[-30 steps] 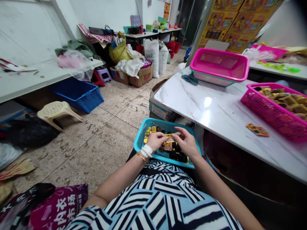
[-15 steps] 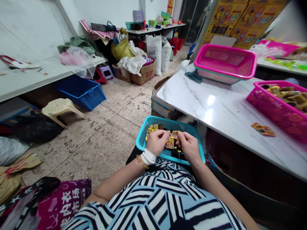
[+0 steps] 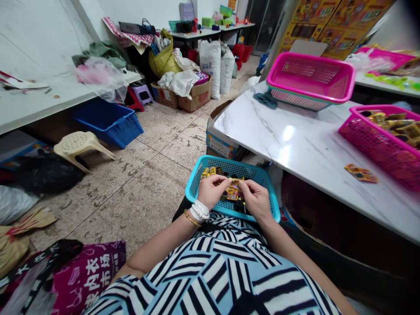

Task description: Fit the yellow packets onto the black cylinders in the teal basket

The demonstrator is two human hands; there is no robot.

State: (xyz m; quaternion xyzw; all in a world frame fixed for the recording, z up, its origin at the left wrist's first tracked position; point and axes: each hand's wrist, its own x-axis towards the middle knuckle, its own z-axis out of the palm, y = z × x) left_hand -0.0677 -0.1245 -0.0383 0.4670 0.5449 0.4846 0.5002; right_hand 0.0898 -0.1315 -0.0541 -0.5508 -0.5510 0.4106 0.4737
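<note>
A blue plastic basket (image 3: pixel 193 186) rests on my lap with yellow printed pieces (image 3: pixel 209 171) and black parts (image 3: pixel 240 205) in it. Above it, my left hand (image 3: pixel 211 190) and my right hand (image 3: pixel 257 199) pinch the two ends of a small yellow printed piece (image 3: pixel 235 180). The piece is seen nearly edge-on, and my fingers cover its ends. Another yellow-orange printed piece (image 3: pixel 232 194) lies just below it in the basket.
On the marble-patterned table (image 3: pixel 295 144) at right stand a pink basket (image 3: pixel 374 144) of yellow-and-black pieces and stacked baskets (image 3: pixel 311 83). A flat printed card (image 3: pixel 361 173) lies near them. At left are a cream stool (image 3: pixel 78 144) and a blue crate (image 3: pixel 114 127).
The small yellow piece between my hands has tilted from showing its printed face to nearly edge-on. My hands stay close together over the basket; the whole view has shifted slightly.
</note>
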